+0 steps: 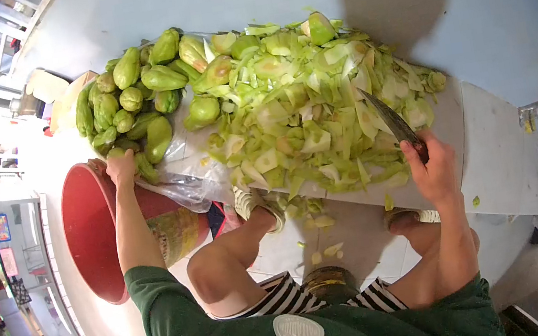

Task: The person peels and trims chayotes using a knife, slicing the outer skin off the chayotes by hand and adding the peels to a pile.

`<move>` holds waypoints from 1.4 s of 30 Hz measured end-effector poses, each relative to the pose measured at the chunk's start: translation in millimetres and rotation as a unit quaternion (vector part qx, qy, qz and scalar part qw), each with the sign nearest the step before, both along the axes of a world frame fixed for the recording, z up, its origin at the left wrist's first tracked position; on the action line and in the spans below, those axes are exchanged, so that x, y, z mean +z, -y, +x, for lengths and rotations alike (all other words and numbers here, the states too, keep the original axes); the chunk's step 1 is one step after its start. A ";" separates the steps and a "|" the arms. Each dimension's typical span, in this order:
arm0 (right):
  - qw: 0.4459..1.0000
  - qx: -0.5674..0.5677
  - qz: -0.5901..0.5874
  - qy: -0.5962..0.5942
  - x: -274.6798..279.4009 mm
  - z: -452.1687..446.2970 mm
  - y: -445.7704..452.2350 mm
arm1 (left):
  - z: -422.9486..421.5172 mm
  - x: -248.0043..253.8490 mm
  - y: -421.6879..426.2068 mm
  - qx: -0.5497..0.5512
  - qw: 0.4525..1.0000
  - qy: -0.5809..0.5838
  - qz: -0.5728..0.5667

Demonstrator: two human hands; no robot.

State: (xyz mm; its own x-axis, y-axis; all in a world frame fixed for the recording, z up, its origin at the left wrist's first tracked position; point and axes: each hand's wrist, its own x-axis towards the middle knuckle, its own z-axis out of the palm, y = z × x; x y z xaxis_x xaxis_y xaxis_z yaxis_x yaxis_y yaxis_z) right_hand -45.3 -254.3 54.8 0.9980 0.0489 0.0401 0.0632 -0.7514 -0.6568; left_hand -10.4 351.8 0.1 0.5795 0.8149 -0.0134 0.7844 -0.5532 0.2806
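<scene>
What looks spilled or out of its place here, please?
A few pale green scraps lie on the floor between the person's feet. This looks odd because the main heap sits on the white surface; they probably fell.

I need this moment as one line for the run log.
left hand: at whole chayotes; right hand: holds knife; cut pieces: heaped right of whole chayotes; bucket: near left hand
</scene>
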 end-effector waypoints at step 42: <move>0.991 -0.084 -0.081 0.058 -7.3 4.8 36.9 | 9.5 10.2 377.5 -0.293 0.392 0.148 -0.859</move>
